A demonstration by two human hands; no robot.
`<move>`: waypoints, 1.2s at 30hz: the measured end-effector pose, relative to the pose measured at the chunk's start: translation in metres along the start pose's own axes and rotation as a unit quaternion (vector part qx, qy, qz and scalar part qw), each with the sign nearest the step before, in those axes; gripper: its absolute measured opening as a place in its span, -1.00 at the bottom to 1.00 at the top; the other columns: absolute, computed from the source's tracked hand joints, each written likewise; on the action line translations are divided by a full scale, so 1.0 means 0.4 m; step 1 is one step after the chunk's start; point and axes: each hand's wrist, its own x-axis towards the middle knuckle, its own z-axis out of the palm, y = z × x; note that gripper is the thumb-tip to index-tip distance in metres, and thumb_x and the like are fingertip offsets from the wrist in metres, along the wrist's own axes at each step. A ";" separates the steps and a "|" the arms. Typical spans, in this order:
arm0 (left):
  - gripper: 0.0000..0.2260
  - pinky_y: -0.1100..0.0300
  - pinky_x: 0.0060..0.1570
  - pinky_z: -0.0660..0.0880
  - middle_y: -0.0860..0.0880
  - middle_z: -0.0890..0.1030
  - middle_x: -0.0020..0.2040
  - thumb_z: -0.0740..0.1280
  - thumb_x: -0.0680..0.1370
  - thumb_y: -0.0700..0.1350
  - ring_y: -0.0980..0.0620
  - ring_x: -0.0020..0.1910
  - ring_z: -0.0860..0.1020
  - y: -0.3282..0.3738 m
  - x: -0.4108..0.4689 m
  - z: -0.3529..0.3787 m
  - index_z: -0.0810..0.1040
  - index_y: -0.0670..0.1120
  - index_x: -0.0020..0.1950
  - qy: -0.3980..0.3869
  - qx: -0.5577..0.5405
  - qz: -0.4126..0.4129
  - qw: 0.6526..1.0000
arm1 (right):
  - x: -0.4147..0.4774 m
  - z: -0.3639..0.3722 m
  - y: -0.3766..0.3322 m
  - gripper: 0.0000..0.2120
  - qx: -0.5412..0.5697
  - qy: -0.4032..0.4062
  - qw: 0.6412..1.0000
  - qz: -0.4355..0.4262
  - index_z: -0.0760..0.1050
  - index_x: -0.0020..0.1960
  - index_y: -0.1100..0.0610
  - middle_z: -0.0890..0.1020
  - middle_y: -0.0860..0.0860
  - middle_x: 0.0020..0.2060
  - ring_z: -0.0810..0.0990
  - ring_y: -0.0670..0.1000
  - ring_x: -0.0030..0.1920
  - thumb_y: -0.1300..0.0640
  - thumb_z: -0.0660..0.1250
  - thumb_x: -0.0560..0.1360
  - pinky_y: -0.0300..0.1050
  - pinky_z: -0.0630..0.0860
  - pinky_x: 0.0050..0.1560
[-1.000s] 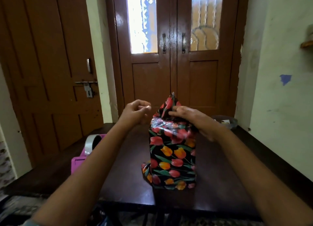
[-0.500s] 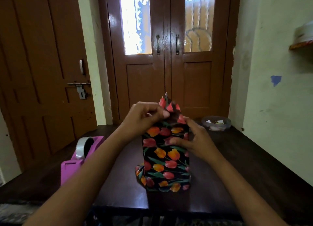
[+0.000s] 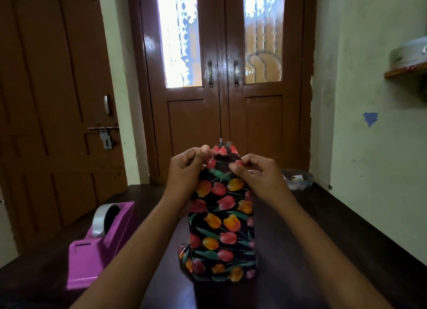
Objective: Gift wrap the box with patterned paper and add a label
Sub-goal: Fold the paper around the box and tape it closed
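Wrapped box (image 3: 221, 218) stands upright on tabletop (image 3: 323, 251), long axis vertical; left hand (image 3: 184, 170) and right hand (image 3: 256, 172) each pinch the top paper flap (image 3: 225, 157) between them, equally near.

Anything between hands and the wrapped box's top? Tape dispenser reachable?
Nothing visible: left hand and right hand both pinch the paper at the top of the wrapped box. The tape dispenser sits on the table to the left, nothing seen between it and the left hand.
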 end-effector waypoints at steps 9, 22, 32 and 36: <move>-0.87 0.40 -0.26 0.50 0.05 0.66 -0.23 0.39 0.41 -0.06 0.15 -0.21 0.62 -0.003 -0.027 -0.098 0.62 -0.08 -0.12 -0.098 0.093 0.018 0.991 | -0.007 0.025 -0.012 -0.84 -0.010 0.083 0.996 -0.040 0.52 -0.21 -0.07 0.63 -0.14 -0.27 0.61 -0.22 -0.24 0.14 0.47 0.38 -0.42 0.49 -0.26; -0.83 0.38 -0.16 0.55 -0.04 0.64 -0.05 0.34 0.47 -0.07 0.13 -0.09 0.62 0.049 0.004 -0.095 0.59 -0.05 0.03 -0.118 0.065 0.013 0.991 | -0.028 0.041 -0.034 -0.76 -0.047 0.053 0.997 -0.031 0.41 0.14 -0.10 0.59 -0.18 -0.20 0.56 -0.31 -0.15 0.08 0.32 0.50 -0.43 0.49 -0.17; -0.87 0.43 -0.05 0.48 0.03 0.63 -0.04 0.30 0.53 -0.16 0.20 -0.05 0.59 0.104 0.066 -0.076 0.61 -0.12 0.03 -0.174 0.151 0.110 0.967 | -0.037 0.060 -0.029 -0.82 0.012 0.058 0.996 -0.059 0.52 0.04 -0.06 0.63 -0.17 -0.09 0.60 -0.26 -0.02 0.16 0.34 0.48 -0.38 0.51 -0.07; -0.90 0.50 -0.15 0.42 0.14 0.60 -0.10 0.33 0.50 -0.13 0.31 -0.10 0.54 0.117 0.091 -0.081 0.61 -0.05 -0.02 -0.220 0.227 0.122 0.941 | -0.056 0.065 -0.022 -0.85 0.049 0.078 0.994 -0.065 0.51 -0.01 -0.13 0.63 -0.21 -0.10 0.60 -0.26 -0.02 0.10 0.31 0.48 -0.41 0.49 -0.08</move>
